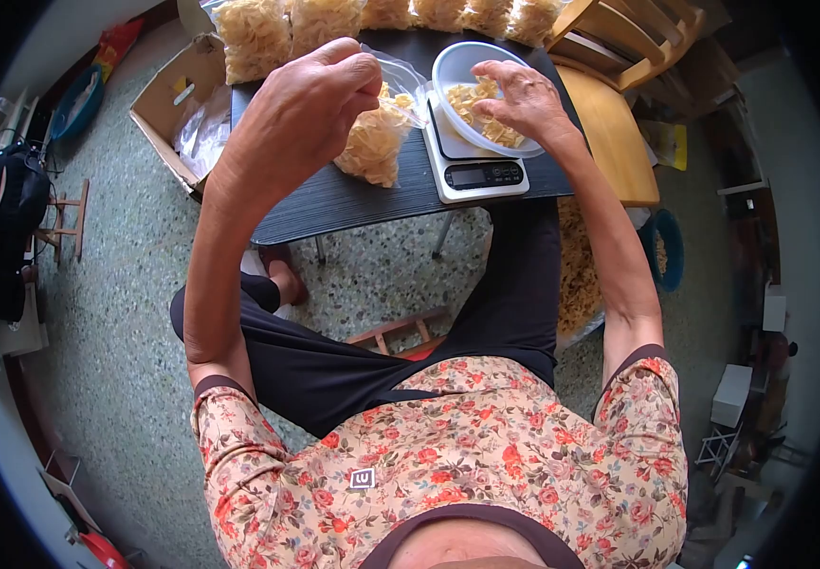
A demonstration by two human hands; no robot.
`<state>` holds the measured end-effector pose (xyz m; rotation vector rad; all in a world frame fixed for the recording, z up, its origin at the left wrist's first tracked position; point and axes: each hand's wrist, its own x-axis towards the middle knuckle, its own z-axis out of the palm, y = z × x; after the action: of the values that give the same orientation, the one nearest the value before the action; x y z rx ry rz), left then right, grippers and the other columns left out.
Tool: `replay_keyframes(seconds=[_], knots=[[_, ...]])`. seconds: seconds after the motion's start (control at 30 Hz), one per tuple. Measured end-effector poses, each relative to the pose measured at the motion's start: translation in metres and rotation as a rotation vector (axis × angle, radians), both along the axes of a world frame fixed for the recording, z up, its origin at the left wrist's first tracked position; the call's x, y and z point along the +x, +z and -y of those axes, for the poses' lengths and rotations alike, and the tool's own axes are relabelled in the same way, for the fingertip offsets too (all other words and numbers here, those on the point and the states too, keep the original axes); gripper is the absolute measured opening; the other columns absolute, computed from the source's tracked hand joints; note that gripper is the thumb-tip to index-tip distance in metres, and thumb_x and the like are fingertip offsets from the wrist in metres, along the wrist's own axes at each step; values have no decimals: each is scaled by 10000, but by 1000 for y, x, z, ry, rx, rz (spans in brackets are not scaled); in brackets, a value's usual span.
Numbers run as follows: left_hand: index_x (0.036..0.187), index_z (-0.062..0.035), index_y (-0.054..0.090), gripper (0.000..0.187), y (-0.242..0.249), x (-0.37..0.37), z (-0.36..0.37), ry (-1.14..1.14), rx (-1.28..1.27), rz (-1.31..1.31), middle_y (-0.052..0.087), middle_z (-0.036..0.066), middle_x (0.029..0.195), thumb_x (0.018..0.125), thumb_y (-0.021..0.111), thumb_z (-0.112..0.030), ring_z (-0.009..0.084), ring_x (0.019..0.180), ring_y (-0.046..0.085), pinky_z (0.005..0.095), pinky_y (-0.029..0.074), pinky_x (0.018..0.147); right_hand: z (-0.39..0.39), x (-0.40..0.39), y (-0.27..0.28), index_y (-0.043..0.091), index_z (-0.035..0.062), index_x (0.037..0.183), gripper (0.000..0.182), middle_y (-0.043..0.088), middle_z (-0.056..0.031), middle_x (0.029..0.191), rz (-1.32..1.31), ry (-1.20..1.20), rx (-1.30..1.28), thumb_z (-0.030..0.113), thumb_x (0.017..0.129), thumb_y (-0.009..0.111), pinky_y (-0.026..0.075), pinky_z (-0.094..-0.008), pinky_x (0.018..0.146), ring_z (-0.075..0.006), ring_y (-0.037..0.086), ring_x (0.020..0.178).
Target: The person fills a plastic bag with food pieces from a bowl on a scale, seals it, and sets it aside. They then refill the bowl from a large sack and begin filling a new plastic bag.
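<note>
My left hand (pixel 320 104) is closed on the top edge of a clear plastic bag (pixel 374 142), which stands on the dark table partly filled with pale yellow dried pieces. To its right, a round translucent bowl (pixel 442 71) rests on a white kitchen scale (pixel 482 178) with a dark display. Inside the bowl lie more of the yellow pieces (pixel 472 100). My right hand (pixel 522 100) is over the bowl with its fingers curled down at the pieces; whether any are pinched between the fingertips is hard to see.
Several filled bags (pixel 325 21) line the dark table's (pixel 334 211) far edge. An open cardboard box (pixel 165 142) with plastic bags stands left. A wooden chair (pixel 609 133) is right, with a teal basin (pixel 662 250) on the floor beyond it.
</note>
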<state>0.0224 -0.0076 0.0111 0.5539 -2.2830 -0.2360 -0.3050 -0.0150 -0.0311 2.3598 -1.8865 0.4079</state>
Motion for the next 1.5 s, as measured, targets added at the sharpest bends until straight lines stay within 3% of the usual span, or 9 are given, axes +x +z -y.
replay_keyframes(seconds=[0.27,0.57,0.7,0.77,0.83,0.93,1.03,1.3,1.5], knots=[[937,-12,631,81,-3,1,3,7,-38,0,613,117,894,940,681,-77,302,789,651,402,508,697,5,11,-1,737,105,1134,334,723,-120,1082,-67,-45,170,250,832,733,542,-412,927,-278,697,1009],[943,-12,638,93,0,1,3,-9,-10,-1,619,117,903,939,688,-89,301,782,652,405,509,692,13,0,-5,773,60,983,160,750,-108,848,-34,61,-13,161,893,688,589,-368,783,-252,728,780],[944,-12,639,90,-1,0,2,5,-9,5,619,115,903,939,688,-87,301,784,657,405,513,695,19,-28,-5,788,37,1029,243,777,-124,921,470,7,87,231,888,749,587,-331,732,-180,734,766],[947,-12,640,86,-1,-1,2,-1,-5,-3,622,116,907,939,688,-83,301,792,663,406,517,697,19,-41,-8,778,9,1033,266,776,-109,920,1044,54,139,234,892,771,597,-335,738,-195,739,801],[947,-11,640,82,0,-2,1,-3,-6,-3,623,117,911,936,689,-76,302,791,664,405,518,695,13,-45,-2,751,-17,1085,271,769,-114,973,1115,4,161,178,902,793,623,-340,787,-211,747,851],[948,-9,638,78,-1,-2,2,-4,-2,-3,625,120,912,928,693,-61,301,783,664,403,519,689,7,-39,6,704,-30,1179,316,750,-134,1073,1615,4,278,89,901,793,638,-339,891,-202,749,930],[947,-8,638,79,-1,-1,3,1,-10,-3,625,122,906,922,699,-52,297,772,664,400,520,683,-4,-4,22,700,-32,1188,309,747,-136,1082,1677,144,313,89,915,778,635,-333,887,-207,747,941],[947,-14,644,74,-2,1,1,-16,-21,-35,623,125,898,916,702,-49,305,783,671,406,524,687,-20,109,33,757,24,1026,160,748,-72,834,803,294,-19,147,924,769,595,-267,694,-110,717,767],[948,-17,640,72,0,7,1,11,-82,39,616,131,910,919,688,-62,321,792,669,407,524,694,-32,119,32,748,-11,1009,143,745,-132,883,559,494,-133,117,955,712,586,-342,745,-250,716,768]])
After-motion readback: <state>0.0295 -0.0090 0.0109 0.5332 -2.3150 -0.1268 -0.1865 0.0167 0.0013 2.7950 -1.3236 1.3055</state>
